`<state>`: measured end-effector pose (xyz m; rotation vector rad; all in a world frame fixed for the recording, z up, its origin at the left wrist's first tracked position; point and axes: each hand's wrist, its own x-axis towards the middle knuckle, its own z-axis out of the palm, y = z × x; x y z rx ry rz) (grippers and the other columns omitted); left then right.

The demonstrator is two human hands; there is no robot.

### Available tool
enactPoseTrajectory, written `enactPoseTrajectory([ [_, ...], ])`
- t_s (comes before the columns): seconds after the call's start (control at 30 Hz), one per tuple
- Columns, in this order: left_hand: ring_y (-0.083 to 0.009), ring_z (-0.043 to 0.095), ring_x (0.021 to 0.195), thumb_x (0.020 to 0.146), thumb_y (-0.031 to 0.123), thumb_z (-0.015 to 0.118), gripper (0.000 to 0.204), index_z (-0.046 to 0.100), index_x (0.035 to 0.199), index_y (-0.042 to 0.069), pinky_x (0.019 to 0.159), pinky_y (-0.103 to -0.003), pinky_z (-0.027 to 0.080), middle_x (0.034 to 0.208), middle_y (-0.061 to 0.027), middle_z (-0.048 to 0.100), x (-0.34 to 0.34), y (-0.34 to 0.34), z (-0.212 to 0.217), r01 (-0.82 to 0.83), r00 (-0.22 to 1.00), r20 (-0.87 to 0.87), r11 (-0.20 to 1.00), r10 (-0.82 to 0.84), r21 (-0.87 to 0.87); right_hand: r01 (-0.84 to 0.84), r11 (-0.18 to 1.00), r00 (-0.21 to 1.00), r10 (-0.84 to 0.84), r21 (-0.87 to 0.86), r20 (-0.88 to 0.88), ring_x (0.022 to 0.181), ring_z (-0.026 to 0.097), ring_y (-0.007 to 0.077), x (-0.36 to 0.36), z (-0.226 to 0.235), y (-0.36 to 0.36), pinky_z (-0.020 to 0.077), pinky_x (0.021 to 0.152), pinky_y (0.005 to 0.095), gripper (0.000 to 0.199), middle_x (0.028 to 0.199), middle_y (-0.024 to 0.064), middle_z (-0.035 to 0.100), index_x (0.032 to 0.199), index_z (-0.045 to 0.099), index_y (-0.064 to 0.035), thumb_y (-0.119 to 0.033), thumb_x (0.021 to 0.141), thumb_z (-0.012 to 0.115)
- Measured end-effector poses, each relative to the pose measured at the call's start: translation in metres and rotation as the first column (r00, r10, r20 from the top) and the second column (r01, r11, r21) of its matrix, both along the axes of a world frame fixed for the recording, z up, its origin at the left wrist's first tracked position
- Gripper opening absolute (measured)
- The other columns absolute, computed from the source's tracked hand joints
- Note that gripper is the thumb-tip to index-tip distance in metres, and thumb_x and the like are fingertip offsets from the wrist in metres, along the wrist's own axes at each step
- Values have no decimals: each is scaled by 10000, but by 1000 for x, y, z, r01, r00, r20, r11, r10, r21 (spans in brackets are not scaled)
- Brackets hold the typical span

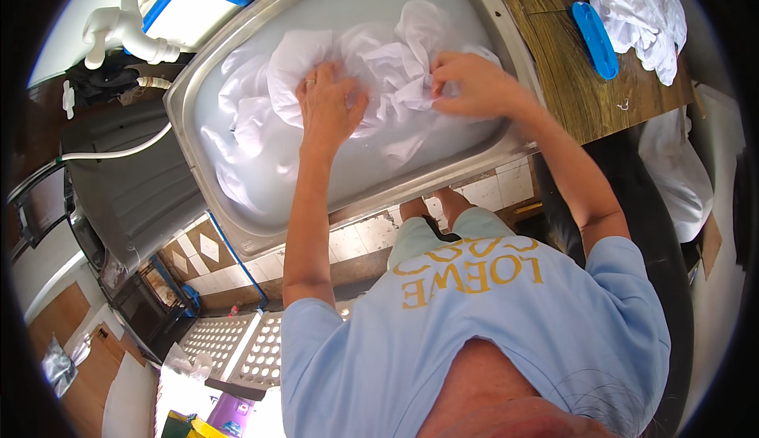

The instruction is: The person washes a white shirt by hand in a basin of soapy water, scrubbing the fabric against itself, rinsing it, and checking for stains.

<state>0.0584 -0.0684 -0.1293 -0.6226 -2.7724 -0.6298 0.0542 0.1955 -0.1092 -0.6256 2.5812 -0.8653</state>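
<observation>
White cloth (371, 82) bunched in milky water, centre of the metal sink (237, 228), upper middle of the frame. Left hand (328, 110) pressed flat on the wet folds, fingers spread and open, a ring on one. Right hand (474, 84) to the right of it, fingers curled and pinching a gathered ridge. Likely soft, limp, heavy with water, slippery; best taken by a thick bunched fold, not a thin edge. Blue brush (594, 39) and more white cloth on the wooden counter (581, 98), upper right.

I see no screens or signs; one yellow-and-green package (188, 424) sits on the floor, well below my left grip (328, 106).
</observation>
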Motion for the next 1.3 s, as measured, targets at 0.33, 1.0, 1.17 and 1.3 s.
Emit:
enactPoseTrajectory([
  [0.33, -255, 597, 811, 782, 292, 697, 288, 670, 972, 77, 681, -354, 451, 953, -109, 624, -41, -6, 7, -242, 933, -331, 926, 141, -288, 227, 970, 964, -212, 85, -159, 834, 617, 244, -68, -32, -28, 488, 756, 345, 332, 895, 105, 648, 1041, 631, -60, -241, 769, 690],
  [1.0, -168, 593, 857, 861, 143, 640, 331, 555, 1161, 31, 816, -283, 471, 986, -65, 636, -50, 22, -27, -291, 920, 389, 743, 45, 603, 668, 492, 696, -678, -559, 235, 914, 599, 211, -76, -64, -38, 500, 780, 331, 479, 1022, 85, 611, 1168, 555, -75, -239, 755, 735],
  [1.17, -166, 608, 854, 826, 96, 636, 342, 599, 1161, 42, 774, -290, 495, 1016, -73, 647, -77, 23, -54, -322, 873, 469, 564, -135, 760, 741, 306, 666, -447, -598, 597, 880, 619, 237, -78, -76, -64, 517, 758, 343, 459, 1001, 88, 632, 1140, 553, -90, -304, 771, 721],
  [1.3, -155, 614, 867, 798, 105, 665, 254, 646, 1044, 44, 777, -307, 501, 987, -51, 654, -74, 55, -30, -296, 906, 395, 436, -154, 850, 920, -50, 384, 297, -388, 874, 845, 630, 222, -88, -66, -73, 530, 732, 348, 327, 961, 88, 639, 1041, 596, -106, -325, 815, 684],
])
